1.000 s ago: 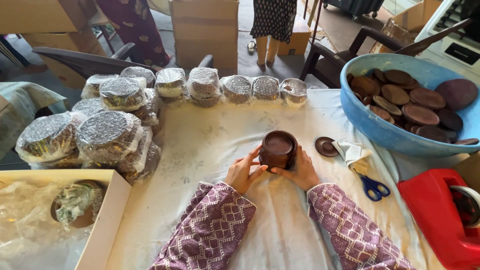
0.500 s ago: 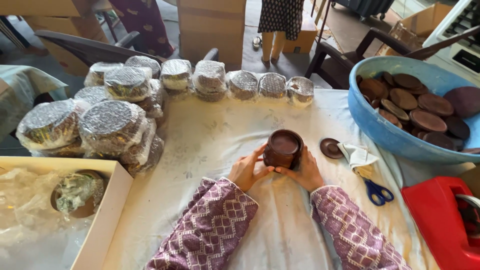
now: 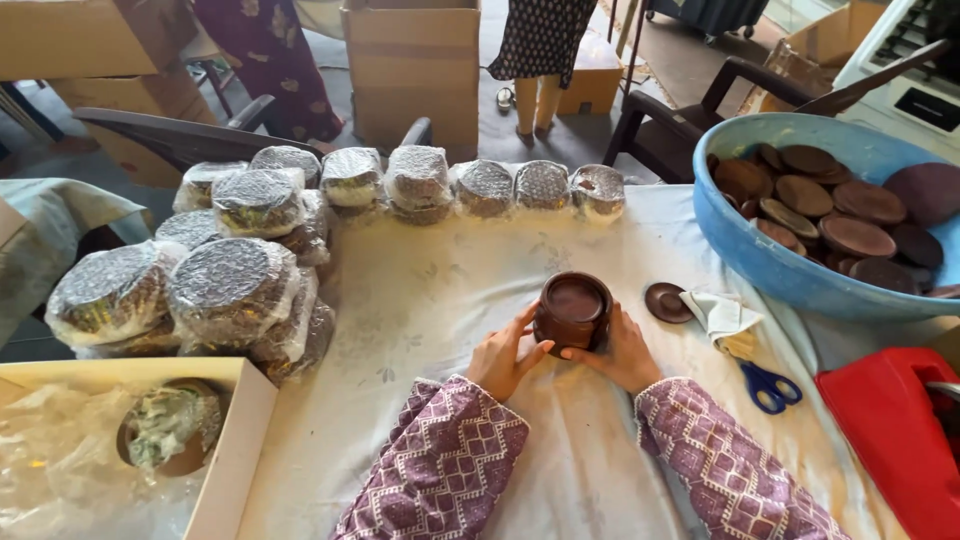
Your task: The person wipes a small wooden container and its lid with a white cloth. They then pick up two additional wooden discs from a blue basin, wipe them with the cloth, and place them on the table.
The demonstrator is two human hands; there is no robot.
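- Brown pot [image 3: 572,312] with its lid on, standing upright near the middle of the bench [image 3: 440,300], on the pale cloth.
- Left hand [image 3: 503,357] cupped against the pot's left side, fingers [image 3: 524,322] slightly spread and pressed to its wall.
- Right hand [image 3: 622,352] against the pot's right side, fingers curled round it; both sleeves purple with a white pattern.
- Loose brown lid [image 3: 667,302] flat on the cloth just right of the pot, beside a folded white rag [image 3: 722,316].
- Blue-handled scissors [image 3: 765,384] lying below the rag.
- Blue tub [image 3: 770,262] at the right, full of brown lids.
- Red box [image 3: 890,430] at the bottom right corner.
- Wrapped pots [image 3: 232,285] stacked at the left and lined along the far edge.
- White carton [image 3: 235,440] at the bottom left, with 1 wrapped pot inside.
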